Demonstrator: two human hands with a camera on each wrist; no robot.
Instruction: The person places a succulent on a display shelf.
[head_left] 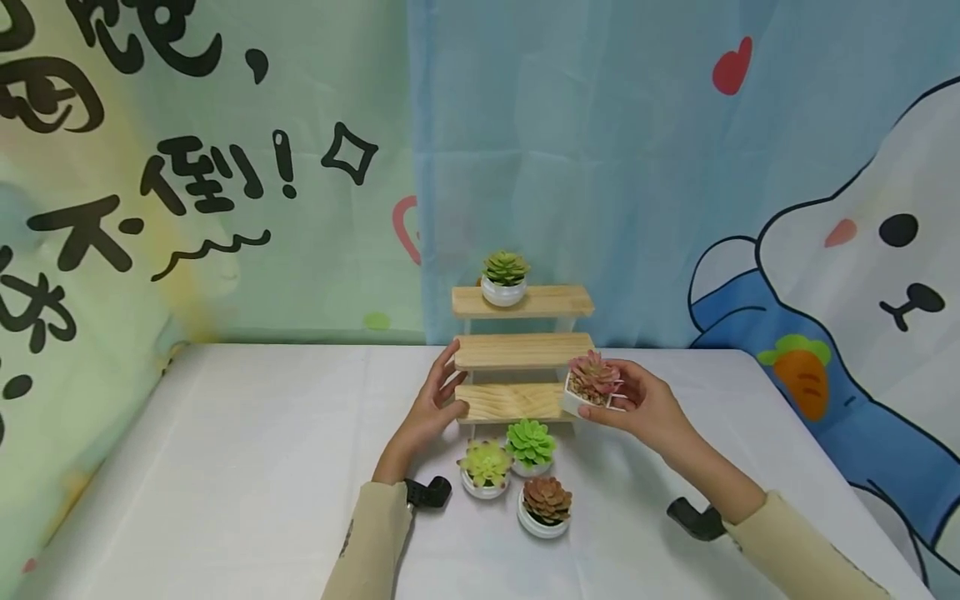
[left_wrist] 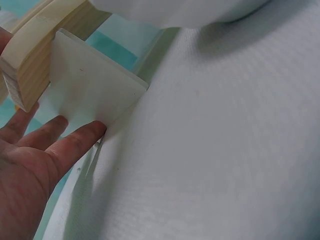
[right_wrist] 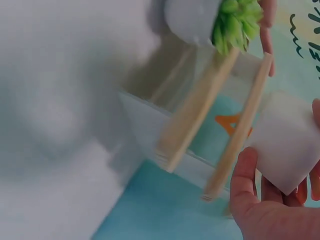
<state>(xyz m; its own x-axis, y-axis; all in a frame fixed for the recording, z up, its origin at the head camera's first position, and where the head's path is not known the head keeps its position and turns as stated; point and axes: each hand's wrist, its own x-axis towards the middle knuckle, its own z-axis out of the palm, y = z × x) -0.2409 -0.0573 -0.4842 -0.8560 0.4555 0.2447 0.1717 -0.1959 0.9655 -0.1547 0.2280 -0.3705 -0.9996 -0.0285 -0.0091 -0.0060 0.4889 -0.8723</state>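
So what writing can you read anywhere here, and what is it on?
"不倒!" in black brush strokes, on the pale green backdrop cloth.
More black characters at that cloth's left and top edges are cut off, unreadable.
The pots, wooden shelf and table show no writing.

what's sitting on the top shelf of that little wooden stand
One green succulent in a white pot stands at the left end of the top shelf; the rest of that shelf is bare. Its soil is hidden by leaves.

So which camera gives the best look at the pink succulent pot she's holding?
The head view: the pink succulent pot shows whole in the right hand, plant included. The right wrist view shows only its white pot body; the left wrist view misses it.
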